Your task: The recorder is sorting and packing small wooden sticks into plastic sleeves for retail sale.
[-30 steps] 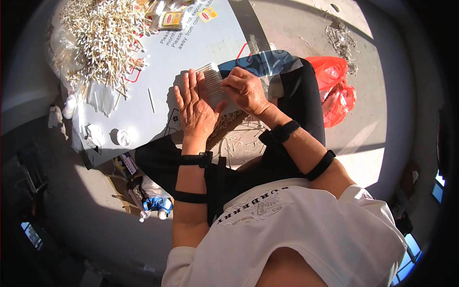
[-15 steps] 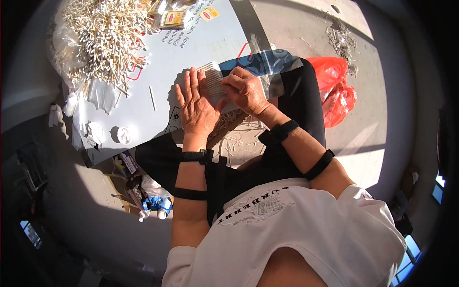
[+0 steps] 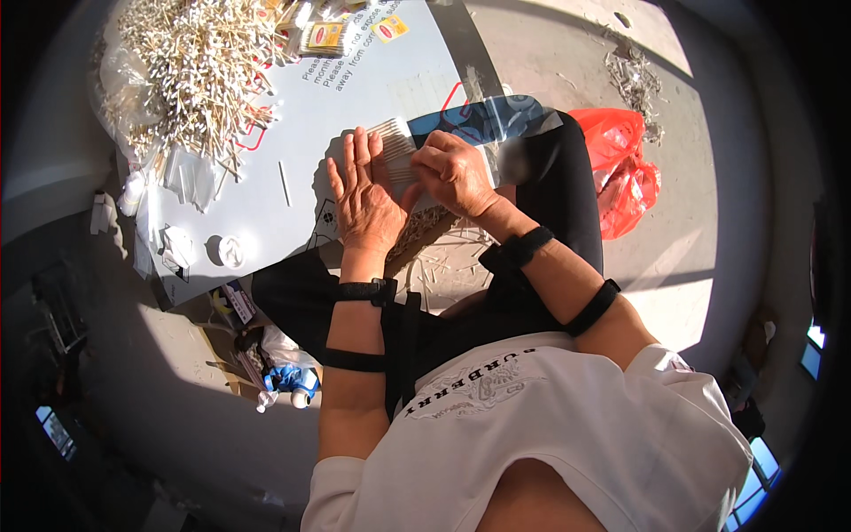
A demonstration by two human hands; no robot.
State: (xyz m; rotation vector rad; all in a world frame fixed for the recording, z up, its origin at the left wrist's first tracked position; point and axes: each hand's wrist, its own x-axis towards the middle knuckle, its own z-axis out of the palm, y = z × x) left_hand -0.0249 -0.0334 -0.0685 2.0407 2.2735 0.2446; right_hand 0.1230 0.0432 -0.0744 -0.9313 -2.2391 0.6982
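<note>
Swabs (image 3: 394, 146) in a flat row lie at the board's (image 3: 372, 84) near edge, over the person's lap. Left hand (image 3: 363, 195) rests flat on them, fingers straight and spread, gripping nothing. Right hand (image 3: 452, 173) curls over the row's right end, fingertips pinching it. Loose swab heap (image 3: 191, 62) covers the far left corner

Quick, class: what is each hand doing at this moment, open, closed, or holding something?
Left hand: open, fingers flat, pressing on the row of white sticks.
Right hand: curled in a closed grip over the same row; exact hold cannot be told.
</note>
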